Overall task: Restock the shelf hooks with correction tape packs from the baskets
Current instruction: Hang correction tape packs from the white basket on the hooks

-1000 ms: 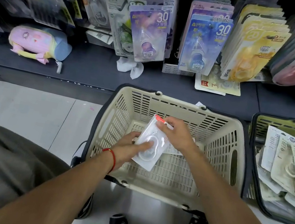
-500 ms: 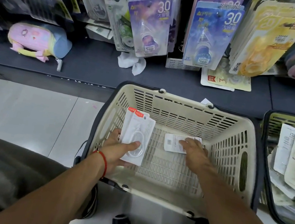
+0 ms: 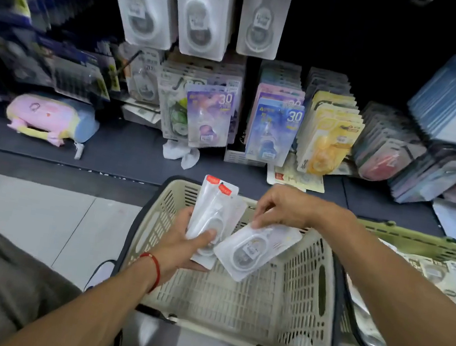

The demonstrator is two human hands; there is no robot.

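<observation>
Floor-level cream basket, visibly bare inside

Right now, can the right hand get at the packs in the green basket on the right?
Probably not yet: the right hand pinches a white pack over the cream basket. The green basket sits open beside that arm, nothing covering its packs, so freeing the hand should suffice.

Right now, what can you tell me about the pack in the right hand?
The correction tape pack is a flat, clear plastic blister on a white card, with a rounded tape dispenser and a small label showing through. It hangs tilted above the cream basket, one corner pinched by the right hand. Its lower corner seems to reach the packs held in the left hand.
</observation>
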